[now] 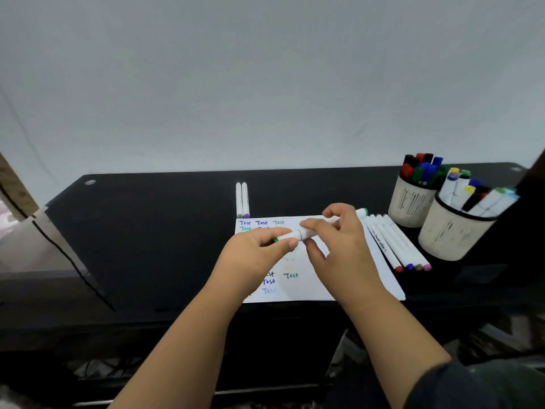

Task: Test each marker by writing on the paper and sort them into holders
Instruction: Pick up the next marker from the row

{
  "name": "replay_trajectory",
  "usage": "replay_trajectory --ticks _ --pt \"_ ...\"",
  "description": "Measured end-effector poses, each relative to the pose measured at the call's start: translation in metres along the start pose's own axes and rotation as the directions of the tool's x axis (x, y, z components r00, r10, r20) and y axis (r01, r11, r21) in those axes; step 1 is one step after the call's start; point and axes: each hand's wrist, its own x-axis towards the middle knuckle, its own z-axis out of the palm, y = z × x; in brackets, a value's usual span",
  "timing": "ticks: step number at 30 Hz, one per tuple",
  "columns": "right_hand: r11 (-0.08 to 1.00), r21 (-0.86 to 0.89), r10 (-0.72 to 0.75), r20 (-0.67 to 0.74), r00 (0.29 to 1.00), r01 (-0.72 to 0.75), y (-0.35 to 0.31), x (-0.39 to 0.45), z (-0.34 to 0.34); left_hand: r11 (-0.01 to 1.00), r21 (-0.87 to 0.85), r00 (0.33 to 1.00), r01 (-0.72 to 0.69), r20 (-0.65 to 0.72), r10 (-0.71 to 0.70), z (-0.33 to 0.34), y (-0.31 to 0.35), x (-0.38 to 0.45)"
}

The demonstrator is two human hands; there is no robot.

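Both hands hold one white marker with green ends (290,235) level above the white paper (368,278). My left hand (259,256) pinches its left end, near the small green tip. My right hand (339,243) grips the barrel further right, and the green cap end pokes out past its fingers. The paper carries several coloured "Test" words. Several white markers (395,242) lie in a row on the paper's right edge. Two white markers (242,199) lie side by side behind the paper.
Two cream mesh holders stand at the back right of the black desk (147,231): the far holder (408,208) has dark-capped markers, the near holder (448,231) has white ones. A grey wall rises behind the desk.
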Motion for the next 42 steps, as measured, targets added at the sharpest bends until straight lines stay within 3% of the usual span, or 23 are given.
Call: replay_trajectory --ticks 4,7,9,12,16,21,28,42 --pt "0.998 -0.054 0.007 -0.092 0.996 -0.012 0.019 0.008 -0.026 0.999 -0.018 0.994 -0.029 0.102 0.030 0.018 0.015 0.009" --pt "0.981 0.023 0.194 -0.107 0.975 -0.192 0.038 0.012 -0.054 0.998 0.049 0.988 -0.038 0.151 0.030 0.033 0.012 0.021" --pt "0.939 0.114 0.337 -0.104 0.936 -0.326 0.052 0.015 -0.072 0.986 0.160 0.981 -0.034 0.196 0.002 0.047 0.007 0.034" --pt "0.887 0.229 0.440 -0.157 0.884 -0.401 0.072 0.017 -0.092 0.914 0.404 0.966 -0.034 0.246 -0.073 0.068 0.000 0.052" --pt "0.886 0.254 0.445 -0.226 0.867 -0.388 0.094 0.012 -0.112 0.815 0.575 0.942 -0.075 0.309 -0.132 0.097 -0.012 0.072" --pt "0.890 0.163 0.455 -0.274 0.847 -0.425 0.118 0.005 -0.127 0.729 0.650 0.922 -0.216 0.381 -0.067 0.133 -0.027 0.094" --pt "0.834 0.118 0.552 -0.157 0.819 -0.539 0.146 0.013 -0.133 0.649 0.699 0.924 -0.300 0.382 0.016 0.158 -0.051 0.105" --pt "0.699 -0.288 0.694 0.050 0.718 -0.655 0.175 0.058 -0.122 0.646 0.697 0.927 -0.310 0.372 0.044 0.159 -0.055 0.104"
